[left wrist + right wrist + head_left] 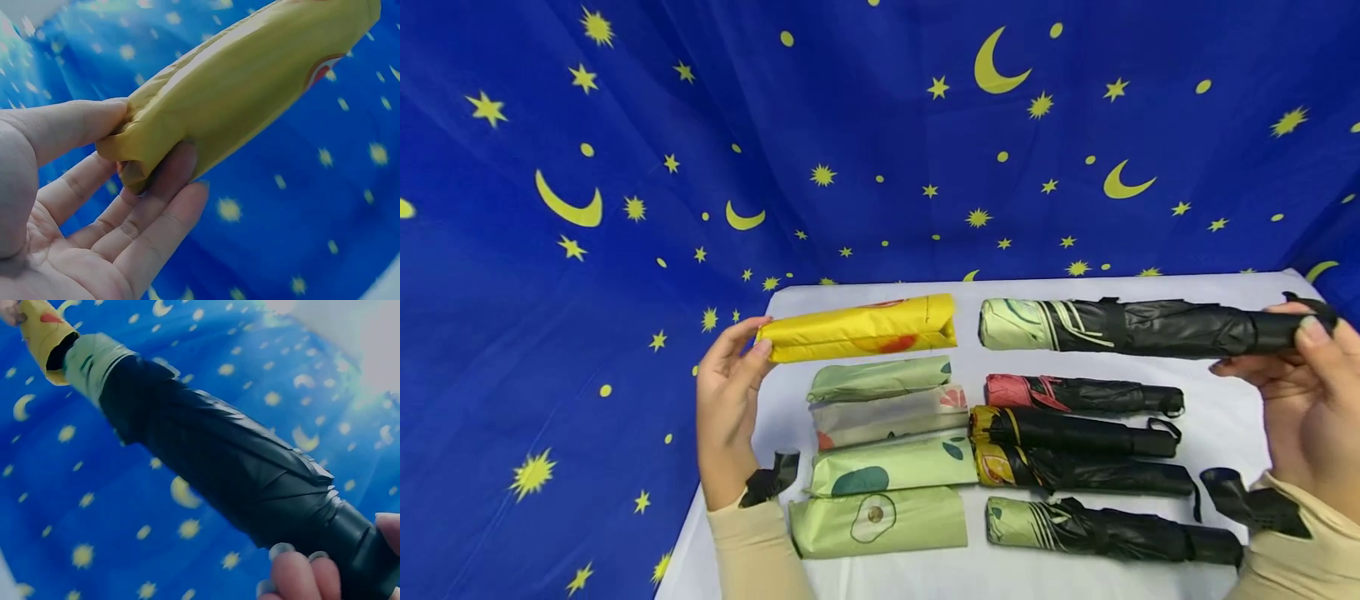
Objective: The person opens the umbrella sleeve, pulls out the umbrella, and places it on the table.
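My left hand [733,392] pinches the closed end of a yellow umbrella sleeve [865,331] between thumb and fingers. The sleeve is held up above the table, its other end pointing right. In the left wrist view the yellow sleeve [250,81] slants up from the fingertips. My right hand [1311,392] grips the black handle of a folded umbrella [1157,327] with a pale green tip. That tip points left, toward the sleeve's mouth, with a small gap between them in the head view. The right wrist view has the umbrella's tip [94,362] overlapping the sleeve's dark opening.
Several sleeves lie stacked in a column on the white table [917,575], among them a green one with an avocado print [917,525]. To their right lie several folded umbrellas, including a red-tipped one [1090,394]. A blue star-patterned cloth [880,125] hangs behind.
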Demonstrator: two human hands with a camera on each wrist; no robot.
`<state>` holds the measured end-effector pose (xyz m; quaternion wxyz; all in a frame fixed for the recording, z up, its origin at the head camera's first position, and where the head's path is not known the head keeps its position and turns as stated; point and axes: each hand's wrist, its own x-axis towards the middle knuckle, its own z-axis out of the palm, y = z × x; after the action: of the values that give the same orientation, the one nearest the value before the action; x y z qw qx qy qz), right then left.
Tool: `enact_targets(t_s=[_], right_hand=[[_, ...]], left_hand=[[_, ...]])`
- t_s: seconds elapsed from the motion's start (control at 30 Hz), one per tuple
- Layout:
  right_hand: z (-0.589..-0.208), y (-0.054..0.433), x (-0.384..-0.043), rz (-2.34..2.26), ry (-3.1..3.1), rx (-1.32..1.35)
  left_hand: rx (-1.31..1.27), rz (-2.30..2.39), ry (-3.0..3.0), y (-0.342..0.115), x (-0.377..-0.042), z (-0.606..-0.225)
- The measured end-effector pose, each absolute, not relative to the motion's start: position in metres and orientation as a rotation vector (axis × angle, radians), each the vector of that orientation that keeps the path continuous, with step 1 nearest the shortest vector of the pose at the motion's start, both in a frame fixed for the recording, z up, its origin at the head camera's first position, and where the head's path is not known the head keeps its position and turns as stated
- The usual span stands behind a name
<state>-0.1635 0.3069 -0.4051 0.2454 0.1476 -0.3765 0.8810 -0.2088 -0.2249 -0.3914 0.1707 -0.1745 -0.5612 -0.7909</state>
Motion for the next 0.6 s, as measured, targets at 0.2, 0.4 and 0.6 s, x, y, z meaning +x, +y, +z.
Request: enact_targets(t_s=[0.2, 0.4, 0.6], right_hand=[[-0.431, 0.326, -0.199, 2.476, -1.388, 0.25], [-0.476, 0.327, -0.241, 2.449, -2.027, -0.084], [-0.502, 0.328, -0.265, 2.177, -2.534, -0.23]], left_hand=[[-0.169, -2.398, -1.773, -0.245, -0.269, -0.425], [0.159, -2.403, -2.16, -0.243, -0.315, -0.473], [0.229, -1.872, -2.76, -0.232, -0.327, -0.498]])
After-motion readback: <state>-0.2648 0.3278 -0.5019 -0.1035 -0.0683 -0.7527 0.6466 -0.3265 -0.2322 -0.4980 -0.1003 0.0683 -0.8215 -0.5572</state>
